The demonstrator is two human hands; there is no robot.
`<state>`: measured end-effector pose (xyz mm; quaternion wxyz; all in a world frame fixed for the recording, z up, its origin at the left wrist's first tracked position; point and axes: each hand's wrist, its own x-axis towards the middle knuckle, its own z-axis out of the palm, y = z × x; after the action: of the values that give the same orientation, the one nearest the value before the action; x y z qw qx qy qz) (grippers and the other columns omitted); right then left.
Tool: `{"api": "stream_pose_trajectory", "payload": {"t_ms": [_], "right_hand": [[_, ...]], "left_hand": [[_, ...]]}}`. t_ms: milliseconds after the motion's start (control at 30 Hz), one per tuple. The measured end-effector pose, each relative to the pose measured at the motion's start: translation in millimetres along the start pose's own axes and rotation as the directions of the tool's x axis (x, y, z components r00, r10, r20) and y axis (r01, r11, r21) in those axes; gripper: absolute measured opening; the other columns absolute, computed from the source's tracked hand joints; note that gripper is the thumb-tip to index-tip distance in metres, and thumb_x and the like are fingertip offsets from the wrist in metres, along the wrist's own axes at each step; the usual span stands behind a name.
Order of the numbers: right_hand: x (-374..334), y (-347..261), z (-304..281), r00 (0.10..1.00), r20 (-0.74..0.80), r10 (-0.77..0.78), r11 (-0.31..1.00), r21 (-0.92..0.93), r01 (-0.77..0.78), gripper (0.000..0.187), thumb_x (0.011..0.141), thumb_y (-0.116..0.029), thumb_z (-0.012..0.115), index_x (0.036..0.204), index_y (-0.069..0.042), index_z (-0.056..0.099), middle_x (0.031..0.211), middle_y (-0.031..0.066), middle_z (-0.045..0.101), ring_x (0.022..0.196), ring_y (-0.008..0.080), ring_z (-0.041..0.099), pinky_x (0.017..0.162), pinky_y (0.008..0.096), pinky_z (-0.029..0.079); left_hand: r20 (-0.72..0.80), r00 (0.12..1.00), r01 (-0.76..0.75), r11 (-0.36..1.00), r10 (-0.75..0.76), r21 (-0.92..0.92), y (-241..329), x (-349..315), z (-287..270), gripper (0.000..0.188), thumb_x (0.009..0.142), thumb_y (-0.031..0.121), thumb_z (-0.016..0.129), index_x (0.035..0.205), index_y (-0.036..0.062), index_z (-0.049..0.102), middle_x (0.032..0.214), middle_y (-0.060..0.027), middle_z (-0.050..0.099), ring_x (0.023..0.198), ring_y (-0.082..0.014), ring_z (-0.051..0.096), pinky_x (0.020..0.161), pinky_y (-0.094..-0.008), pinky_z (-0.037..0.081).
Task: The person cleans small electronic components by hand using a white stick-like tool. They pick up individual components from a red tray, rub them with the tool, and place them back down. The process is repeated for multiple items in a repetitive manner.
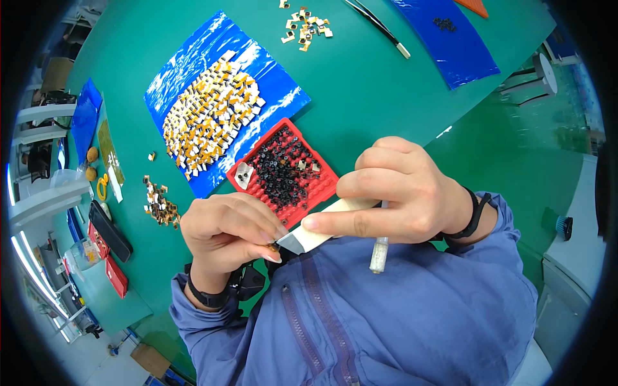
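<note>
My left hand (225,228) is pinched around a tiny gold-brown part (274,246), mostly hidden by the fingertips. Against that part rests the tip of a short flat blade (293,244). The blade belongs to a knife with a cream, wrapped-looking handle (317,237), held in my right hand (409,193). A slim clear tube (379,256) with whitish contents also sticks out below the right hand's fingers. Just beyond both hands lies a red textured tray (326,184) with many small black ring-like parts (280,170) and a few pale pieces.
A blue sheet (273,71) bears a large heap of small white-and-gold parts (212,116). Smaller piles lie at the left (159,204) and far middle (306,29). Tweezers (383,29) and another blue sheet (450,48) are at the far right. A dark case (111,233) sits at left.
</note>
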<state>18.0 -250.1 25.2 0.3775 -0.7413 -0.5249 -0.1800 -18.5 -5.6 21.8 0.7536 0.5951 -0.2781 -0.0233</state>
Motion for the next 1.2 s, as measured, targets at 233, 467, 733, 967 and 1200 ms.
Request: {"api": "stream_pose_trajectory", "payload": {"t_ms": [233, 467, 733, 967, 1200], "right_hand": [[3.4, 1.2, 9.1, 0.997, -0.071, 0.0, 0.999, 0.052, 0.003, 0.03, 0.073, -0.013, 0.066, 0.102, -0.022, 0.069, 0.069, -0.0041, 0.046, 0.063, 0.012, 0.049, 0.052, 0.0248, 0.035], [2.9, 4.0, 19.0, 0.993, -0.115, 0.0, 0.997, 0.079, 0.01, 0.033, 0.074, -0.012, 0.066, 0.106, -0.023, 0.068, 0.071, -0.0043, 0.046, 0.062, 0.0113, 0.048, 0.053, 0.0245, 0.034], [-0.6, 8.4, 19.0, 0.993, -0.119, 0.0, 0.998, 0.06, 0.007, 0.036, 0.072, -0.013, 0.065, 0.107, -0.021, 0.068, 0.073, -0.0031, 0.049, 0.061, 0.0118, 0.049, 0.052, 0.0254, 0.034], [-4.5, 9.4, 12.0, 0.999, -0.013, 0.046, 0.999, -0.019, -0.046, 0.033, 0.07, -0.016, 0.065, 0.103, -0.019, 0.068, 0.073, -0.0027, 0.05, 0.061, 0.012, 0.05, 0.051, 0.0255, 0.036], [-4.2, 8.6, 9.3, 0.998, -0.046, 0.046, 0.999, -0.006, -0.046, 0.032, 0.071, -0.015, 0.066, 0.103, -0.018, 0.068, 0.066, -0.0029, 0.045, 0.056, 0.0118, 0.048, 0.049, 0.0253, 0.036]], "left_hand": [[-0.005, 0.99, 0.131, 0.926, -0.141, -0.355, -6.3, -3.4, -2.5, 0.022, 0.068, 0.004, 0.08, 0.074, -0.0019, 0.06, 0.064, -0.0136, 0.063, 0.059, -0.0252, 0.062, 0.053, -0.0358, 0.051], [-0.043, 0.977, 0.165, 0.864, -0.21, -0.475, -7.0, -4.7, -1.4, 0.023, 0.069, 0.006, 0.079, 0.074, -0.0004, 0.058, 0.064, -0.0136, 0.063, 0.057, -0.0237, 0.061, 0.054, -0.0354, 0.049], [-0.065, 0.979, 0.143, 0.881, -0.192, -0.452, -6.2, -5.7, -3.5, 0.022, 0.072, 0.008, 0.078, 0.077, -0.0004, 0.058, 0.068, -0.0139, 0.064, 0.061, -0.0249, 0.063, 0.057, -0.0348, 0.051], [-0.139, 0.989, 0.012, 0.957, -0.055, -0.29, -6.7, -3.2, -1.3, 0.021, 0.073, 0.009, 0.077, 0.081, 0.0008, 0.06, 0.075, -0.0141, 0.065, 0.076, -0.0285, 0.065, 0.067, -0.0371, 0.051], [-0.175, 0.979, 0.074, 0.979, -0.108, -0.187, -8.6, -3.6, -2.7, 0.019, 0.076, 0.006, 0.074, 0.083, 0.0005, 0.057, 0.077, -0.015, 0.065, 0.081, -0.0295, 0.065, 0.073, -0.0397, 0.051]]}}
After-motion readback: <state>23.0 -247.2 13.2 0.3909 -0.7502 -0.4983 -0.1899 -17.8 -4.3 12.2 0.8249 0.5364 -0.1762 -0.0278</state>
